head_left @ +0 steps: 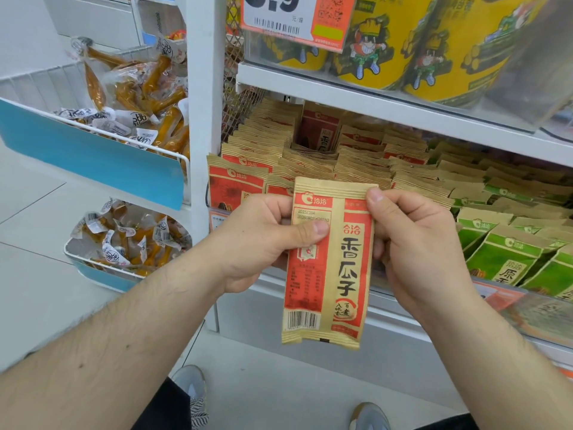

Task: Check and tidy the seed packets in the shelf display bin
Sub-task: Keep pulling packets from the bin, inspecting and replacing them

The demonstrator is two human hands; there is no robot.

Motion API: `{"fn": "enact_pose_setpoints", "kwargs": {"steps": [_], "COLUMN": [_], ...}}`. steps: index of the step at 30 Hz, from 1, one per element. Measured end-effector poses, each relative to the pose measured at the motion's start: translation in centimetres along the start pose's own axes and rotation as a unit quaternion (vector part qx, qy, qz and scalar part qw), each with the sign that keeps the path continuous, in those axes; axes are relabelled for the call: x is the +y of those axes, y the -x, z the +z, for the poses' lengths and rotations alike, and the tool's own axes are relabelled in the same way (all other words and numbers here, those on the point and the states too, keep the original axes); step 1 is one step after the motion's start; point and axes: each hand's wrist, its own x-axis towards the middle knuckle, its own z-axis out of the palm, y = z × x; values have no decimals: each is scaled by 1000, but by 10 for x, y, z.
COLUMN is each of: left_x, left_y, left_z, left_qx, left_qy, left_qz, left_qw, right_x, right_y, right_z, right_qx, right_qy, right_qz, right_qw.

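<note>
- Nearest the camera, two bare forearms reaching up from the lower edge, with grey shoes (189, 387) on the pale floor (279, 395) below.
- Between both hands, one red-and-tan seed packet (328, 265) held upright in front of the shelf, printed back facing the camera, barcode at its lower left.
- Left hand (263, 243) curled round the packet's left edge, thumb pressed flat across the date print near the top, fingers hidden behind.
- Right hand (415, 243) pinching the packet's upper right corner, thumb tip on the front, fingers folded behind the right edge.
- Just behind the held packet, the shelf display bin (400, 297) filled with rows of like red-and-tan packets (310, 156) standing on edge, one red packet (321, 128) upright at the very back.
- Right of those, green packets (502, 252) of the same brand ranked in their own rows on the same shelf.
- Left of the white upright post (204, 88), two wire baskets (121, 139) with blue front panels, heaped with vacuum-packed orange-brown snacks (139, 97).
- Above, on the next shelf, yellow tubs (381, 48) with a cartoon figure, and a price tag (294, 17) hung at the front edge.
</note>
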Motion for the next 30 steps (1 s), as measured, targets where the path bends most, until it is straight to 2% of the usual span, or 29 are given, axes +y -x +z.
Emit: {"fn": "enact_pose_setpoints", "kwargs": {"steps": [4,6,12,18,24,30], "left_x": [4,6,8,10,10,10], "left_y": [-3,-2,2,1,0,0], "left_z": [-5,-7,-6,-9,-10,-11], "left_qx": [56,70,1,27,24,26], "left_qy": [38,52,38,69,92,91], "left_qz": [13,11,-18,-15,-21,-18], "left_qw": [998,996,999,997,995,995], "right_x": [-2,-1,3,0,-5,-4], "right_y": [0,1,-3,-2,0,0], "right_z": [-4,-5,-8,-11,-10,-10], "right_qx": [-131,-161,-119,-207,-218,-229], "right_qy": [50,58,5,-11,-50,-47], "right_qz": [65,82,67,101,125,113], "right_qw": [988,982,991,973,967,966]}}
